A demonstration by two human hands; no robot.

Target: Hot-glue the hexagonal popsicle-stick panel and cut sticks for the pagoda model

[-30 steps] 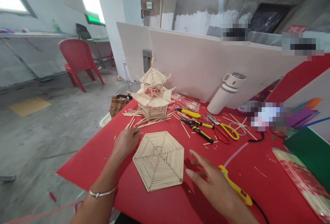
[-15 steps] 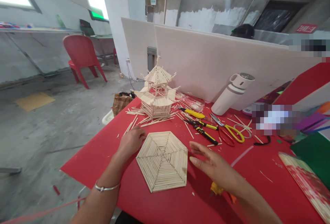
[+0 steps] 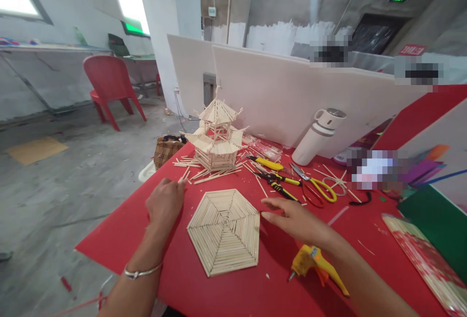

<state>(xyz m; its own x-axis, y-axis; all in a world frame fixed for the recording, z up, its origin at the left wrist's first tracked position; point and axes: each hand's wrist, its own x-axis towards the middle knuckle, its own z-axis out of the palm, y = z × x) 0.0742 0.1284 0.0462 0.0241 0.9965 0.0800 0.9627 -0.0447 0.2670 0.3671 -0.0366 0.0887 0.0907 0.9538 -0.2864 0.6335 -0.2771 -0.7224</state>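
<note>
Left hand (image 3: 166, 202) has shifted away from the stick panel (image 3: 226, 234); whether its curled grip holds anything, I cannot tell. Right hand (image 3: 294, 219), fingers parted, looks empty. At lower centre, the panel seems filled; loose sticks (image 3: 187, 164) remain.

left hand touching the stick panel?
Apart. The head view shows a strip of red tabletop between the left hand and the stick panel.
</note>
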